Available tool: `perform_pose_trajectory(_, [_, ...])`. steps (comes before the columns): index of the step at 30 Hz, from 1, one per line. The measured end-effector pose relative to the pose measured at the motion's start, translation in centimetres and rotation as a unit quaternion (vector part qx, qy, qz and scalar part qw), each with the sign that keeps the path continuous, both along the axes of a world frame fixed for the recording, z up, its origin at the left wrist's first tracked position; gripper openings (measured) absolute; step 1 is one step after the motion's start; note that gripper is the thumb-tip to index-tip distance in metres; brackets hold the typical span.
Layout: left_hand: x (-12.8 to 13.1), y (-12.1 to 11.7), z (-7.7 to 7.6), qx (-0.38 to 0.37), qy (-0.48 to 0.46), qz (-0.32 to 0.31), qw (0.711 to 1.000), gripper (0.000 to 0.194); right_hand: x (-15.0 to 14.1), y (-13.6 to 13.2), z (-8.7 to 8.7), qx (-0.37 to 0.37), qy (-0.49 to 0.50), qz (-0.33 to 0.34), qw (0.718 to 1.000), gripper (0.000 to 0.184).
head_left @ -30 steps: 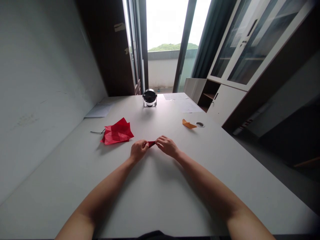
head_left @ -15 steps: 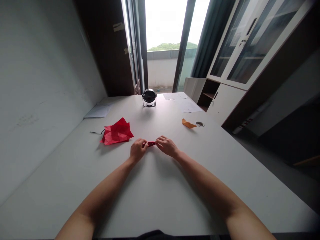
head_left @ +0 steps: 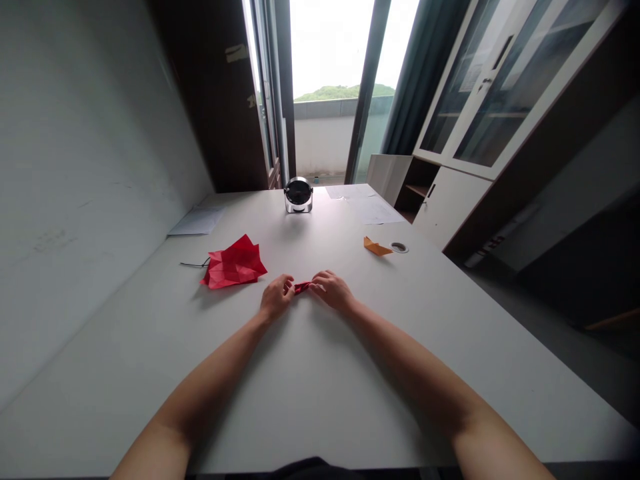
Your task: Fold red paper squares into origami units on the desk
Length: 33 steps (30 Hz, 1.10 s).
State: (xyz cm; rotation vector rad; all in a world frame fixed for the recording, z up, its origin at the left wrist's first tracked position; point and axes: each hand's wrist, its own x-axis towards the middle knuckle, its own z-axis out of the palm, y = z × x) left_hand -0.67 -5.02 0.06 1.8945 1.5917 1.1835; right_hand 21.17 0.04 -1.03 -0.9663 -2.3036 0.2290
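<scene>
A small folded piece of red paper (head_left: 302, 287) lies between my two hands on the white table (head_left: 320, 373). My left hand (head_left: 276, 300) pinches its left end with curled fingers. My right hand (head_left: 332, 291) pinches its right end. Most of the paper is hidden by my fingers; only a short red strip shows.
A larger creased red paper sheet (head_left: 233, 263) lies to the left, with a thin dark cable beside it. An orange folded paper piece (head_left: 377, 248) sits to the right near a round cable hole (head_left: 399, 248). A small round fan (head_left: 299, 195) and loose white sheets (head_left: 197, 221) lie farther back.
My hands have drawn slightly closer together on the red paper, and the visible strip between them is shorter. Nothing else has moved.
</scene>
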Motion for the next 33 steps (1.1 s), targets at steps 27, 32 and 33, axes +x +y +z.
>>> perform_pose_trajectory(27, [0.6, -0.1, 0.2, -0.012, 0.104, -0.046, 0.993, 0.011, -1.6, 0.1, -0.5, -0.179, 0.145, -0.176, 0.957, 0.022])
perform_pose_trajectory(32, [0.5, -0.2, 0.2, -0.001, 0.149, -0.039, 0.988, 0.014, -1.2, 0.4, -0.3, -0.191, 0.204, -0.148, 0.949, 0.026])
perform_pose_trajectory(33, [0.5, -0.1, 0.1, -0.003, 0.146, -0.040, 0.988, 0.012, -1.1, 0.6, -0.3, -0.198, 0.219, -0.141, 0.945, 0.027])
